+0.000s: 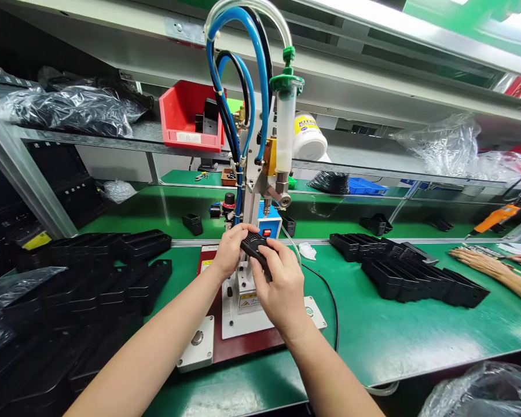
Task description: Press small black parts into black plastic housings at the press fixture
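Note:
Both my hands hold one small black plastic part [254, 247] over the base of a dispensing machine [260, 174]. My left hand [231, 250] grips its left end, fingers curled over the top. My right hand [278, 284] pinches its right side from below. The machine's nozzle and a syringe of white fluid [285, 130] hang just above the part. Blue and black hoses [226, 63] loop over the top. The machine stands on a white and red base plate [247, 336].
Stacks of black plastic trays lie at the left [91, 278] and right [408, 269] on the green bench [386, 336]. Another person's hand [477, 260] rests at the far right. A red bin [191, 116] and bagged parts sit on the shelf. An orange tool [497, 217] lies at the right.

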Demonstrator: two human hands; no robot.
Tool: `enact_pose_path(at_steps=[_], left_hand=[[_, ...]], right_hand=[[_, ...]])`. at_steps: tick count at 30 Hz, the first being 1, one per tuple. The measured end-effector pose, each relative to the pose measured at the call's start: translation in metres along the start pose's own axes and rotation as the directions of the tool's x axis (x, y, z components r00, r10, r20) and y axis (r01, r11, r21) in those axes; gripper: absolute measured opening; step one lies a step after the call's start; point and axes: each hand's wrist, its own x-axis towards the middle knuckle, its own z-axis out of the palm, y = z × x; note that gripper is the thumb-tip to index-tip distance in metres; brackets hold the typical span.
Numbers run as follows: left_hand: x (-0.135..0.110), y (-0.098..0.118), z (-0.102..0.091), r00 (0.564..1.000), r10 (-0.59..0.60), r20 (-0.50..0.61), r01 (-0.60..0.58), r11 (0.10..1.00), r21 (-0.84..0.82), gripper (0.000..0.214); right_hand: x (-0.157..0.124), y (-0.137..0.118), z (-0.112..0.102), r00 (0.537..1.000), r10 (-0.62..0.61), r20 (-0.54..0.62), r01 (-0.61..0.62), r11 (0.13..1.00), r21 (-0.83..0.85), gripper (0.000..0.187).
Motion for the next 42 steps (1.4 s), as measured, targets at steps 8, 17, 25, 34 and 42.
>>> enact_pose_path(at_steps=[8, 17, 25, 34, 42], left_hand=[[-0.028, 0.004, 0.006, 0.948, 0.275, -0.157, -0.202, 0.907, 0.370, 0.026], [-0.055, 0.017, 0.002, 0.939, 0.336, -0.069, -0.250, 0.808, 0.534, 0.028], [-0.059, 0.009, -0.007, 0.980, 0.198, -0.020, -0.167, 0.873, 0.459, 0.037], [-0.071, 0.015, -0.006, 0.974, 0.220, -0.051, -0.169, 0.861, 0.480, 0.033], [-0.070, 0.012, -0.010, 0.952, 0.304, -0.033, -0.241, 0.813, 0.530, 0.028]], right_hand=[[0.004, 0.034, 0.004, 0.999, 0.037, -0.031, -0.022, 0.925, 0.380, 0.014], [-0.008, 0.055, -0.002, 0.928, 0.306, 0.211, -0.370, 0.704, 0.607, 0.047], [-0.007, 0.059, -0.013, 0.900, 0.319, 0.296, -0.435, 0.665, 0.607, 0.049], [-0.036, 0.072, -0.010, 0.856, 0.383, 0.349, -0.517, 0.608, 0.602, 0.054], [-0.041, 0.052, 0.002, 0.933, 0.286, 0.217, -0.355, 0.651, 0.670, 0.065]])
